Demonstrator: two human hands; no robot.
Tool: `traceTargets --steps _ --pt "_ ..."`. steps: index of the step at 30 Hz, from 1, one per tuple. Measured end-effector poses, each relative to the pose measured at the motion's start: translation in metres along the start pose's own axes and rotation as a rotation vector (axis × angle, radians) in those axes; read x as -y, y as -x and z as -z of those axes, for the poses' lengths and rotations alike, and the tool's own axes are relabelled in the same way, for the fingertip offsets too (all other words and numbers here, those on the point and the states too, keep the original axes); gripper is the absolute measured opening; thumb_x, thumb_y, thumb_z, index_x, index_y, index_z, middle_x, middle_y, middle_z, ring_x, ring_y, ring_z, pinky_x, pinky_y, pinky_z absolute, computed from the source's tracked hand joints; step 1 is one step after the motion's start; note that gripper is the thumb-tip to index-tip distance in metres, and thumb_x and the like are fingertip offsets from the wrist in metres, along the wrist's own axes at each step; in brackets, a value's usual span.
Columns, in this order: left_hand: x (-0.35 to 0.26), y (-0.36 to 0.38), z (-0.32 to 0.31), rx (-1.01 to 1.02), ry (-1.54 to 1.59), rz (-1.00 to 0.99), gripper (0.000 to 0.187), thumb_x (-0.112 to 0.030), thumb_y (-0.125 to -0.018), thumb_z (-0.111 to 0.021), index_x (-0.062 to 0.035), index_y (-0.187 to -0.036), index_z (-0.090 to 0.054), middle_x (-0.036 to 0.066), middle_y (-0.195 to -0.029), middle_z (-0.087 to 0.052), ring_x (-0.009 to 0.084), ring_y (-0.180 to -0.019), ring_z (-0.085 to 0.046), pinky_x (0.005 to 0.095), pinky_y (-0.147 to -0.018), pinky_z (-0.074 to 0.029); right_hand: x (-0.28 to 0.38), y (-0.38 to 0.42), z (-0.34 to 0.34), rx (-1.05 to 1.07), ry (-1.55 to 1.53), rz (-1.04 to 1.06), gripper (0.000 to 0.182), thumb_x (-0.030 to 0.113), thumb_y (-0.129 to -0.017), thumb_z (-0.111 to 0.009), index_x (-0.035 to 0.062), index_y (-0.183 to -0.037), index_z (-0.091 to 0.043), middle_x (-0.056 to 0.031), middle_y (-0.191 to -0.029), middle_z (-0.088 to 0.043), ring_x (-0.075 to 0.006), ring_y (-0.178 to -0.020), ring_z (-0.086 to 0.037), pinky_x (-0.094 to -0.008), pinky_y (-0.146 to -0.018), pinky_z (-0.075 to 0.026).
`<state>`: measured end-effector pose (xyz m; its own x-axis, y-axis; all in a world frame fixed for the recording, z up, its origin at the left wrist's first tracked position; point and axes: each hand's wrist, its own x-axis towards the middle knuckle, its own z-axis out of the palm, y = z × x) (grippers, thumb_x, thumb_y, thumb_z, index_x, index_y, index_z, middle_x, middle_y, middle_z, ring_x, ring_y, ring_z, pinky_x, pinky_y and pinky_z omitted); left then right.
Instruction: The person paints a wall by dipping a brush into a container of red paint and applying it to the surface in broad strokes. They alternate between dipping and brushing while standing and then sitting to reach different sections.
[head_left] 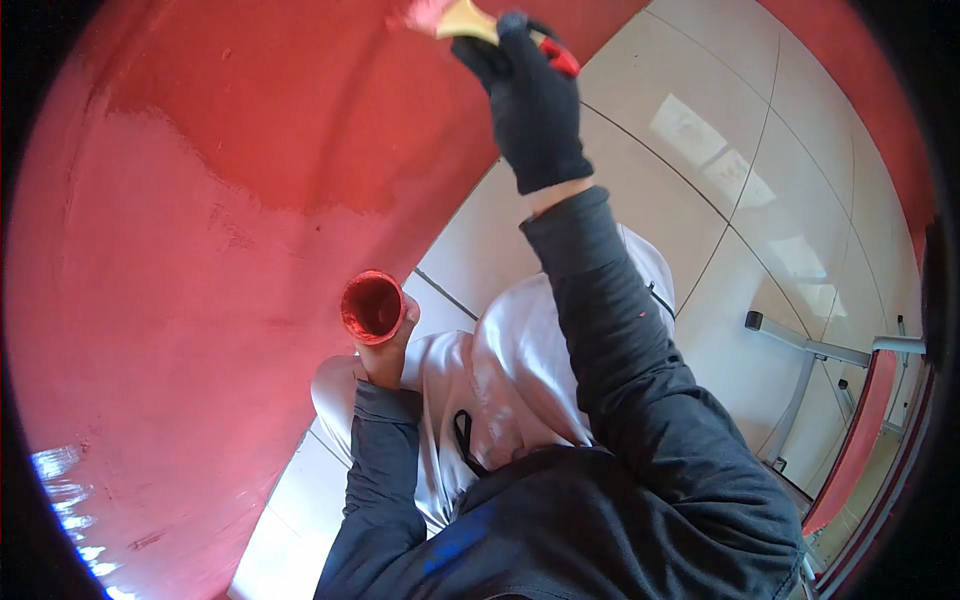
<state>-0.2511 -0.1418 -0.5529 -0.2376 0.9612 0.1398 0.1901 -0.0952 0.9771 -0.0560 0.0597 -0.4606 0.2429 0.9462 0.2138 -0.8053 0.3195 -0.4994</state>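
Observation:
My right hand, in a black glove, is closed around a paintbrush near the top of the view. The brush has a pale yellow ferrule and a red handle end; its bristles, smeared with red, are against or very close to the wall. Lower down, my bare left hand grips a cup coated in red paint, its mouth turned up toward me. How much paint is inside is hard to make out. The wall shows a darker, fresher red area above a paler red one.
Glossy light floor tiles run along the wall's foot. My knees, in white trousers, are bent beneath my arms. At the right stands a metal-framed piece of furniture with a red panel. A bright white patch shows at lower left.

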Motion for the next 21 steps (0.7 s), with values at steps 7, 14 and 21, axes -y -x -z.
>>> traceTargets --steps 7,14,21 --pt "0.012 0.001 0.002 -0.024 -0.028 0.039 0.034 0.009 -0.071 -0.068 -0.0042 -0.099 -0.054 0.002 -0.084 -0.059 0.0118 -0.079 -0.057 0.0257 -0.072 -0.048 -0.051 0.014 0.076 -0.071 0.005 -0.108 0.021 0.021 -0.091 -0.057 0.0012 -0.097 -0.055 -0.0103 -0.093 -0.06 -0.0204 -0.087 -0.062 -0.033 -0.078 -0.055" --pt "0.046 -0.001 0.012 -0.008 -0.025 0.028 0.034 0.002 -0.071 -0.072 -0.0049 -0.101 -0.055 0.002 -0.088 -0.059 0.0123 -0.081 -0.056 0.0267 -0.073 -0.047 -0.036 0.007 0.072 -0.206 0.252 -0.167 0.022 0.02 -0.091 -0.056 -0.0014 -0.097 -0.056 -0.0102 -0.095 -0.06 -0.0197 -0.086 -0.063 -0.0325 -0.083 -0.053" --pt "0.05 -0.003 0.015 0.101 0.037 0.071 0.036 0.004 -0.07 -0.073 -0.0041 -0.1 -0.055 0.003 -0.088 -0.061 0.0139 -0.082 -0.059 0.0282 -0.076 -0.049 0.031 -0.042 -0.027 0.086 -0.084 0.118 0.017 0.016 -0.091 -0.056 -0.0006 -0.094 -0.056 -0.0078 -0.089 -0.059 -0.0172 -0.081 -0.062 -0.0304 -0.076 -0.055"
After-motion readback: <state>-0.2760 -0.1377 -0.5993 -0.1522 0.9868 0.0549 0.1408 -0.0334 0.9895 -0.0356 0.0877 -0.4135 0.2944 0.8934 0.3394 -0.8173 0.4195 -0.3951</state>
